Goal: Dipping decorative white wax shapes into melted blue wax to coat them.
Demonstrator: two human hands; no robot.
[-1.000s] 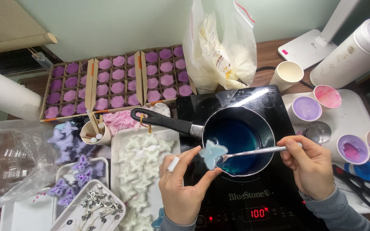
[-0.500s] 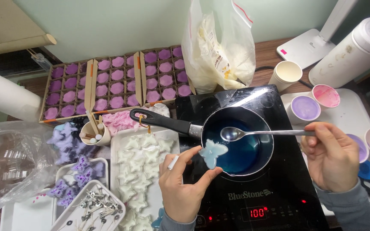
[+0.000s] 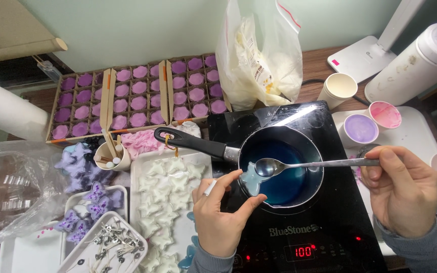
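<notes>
My left hand [image 3: 221, 217] pinches a pale blue butterfly-shaped wax piece [image 3: 252, 183] at the near left rim of a small black saucepan [image 3: 281, 172] of dark blue liquid. My right hand [image 3: 403, 189] grips the handle of a metal spoon [image 3: 299, 165]. The spoon's bowl hovers just above the butterfly, over the pan's left side. The pan sits on a black induction cooktop [image 3: 289, 222] with a red lit display.
A white tray of white butterfly shapes [image 3: 165, 202] lies left of the cooktop, with purple butterflies [image 3: 84, 202] and a tray of wicks [image 3: 107, 242] further left. Boxes of purple wax pieces [image 3: 137, 98] and a plastic bag [image 3: 259, 55] stand behind. Paper cups [image 3: 362, 129] sit right.
The spoon rose out of the liquid, swung right, then came back left over the butterfly. My left hand moved the butterfly slightly right and down, closer to the pan's rim.
</notes>
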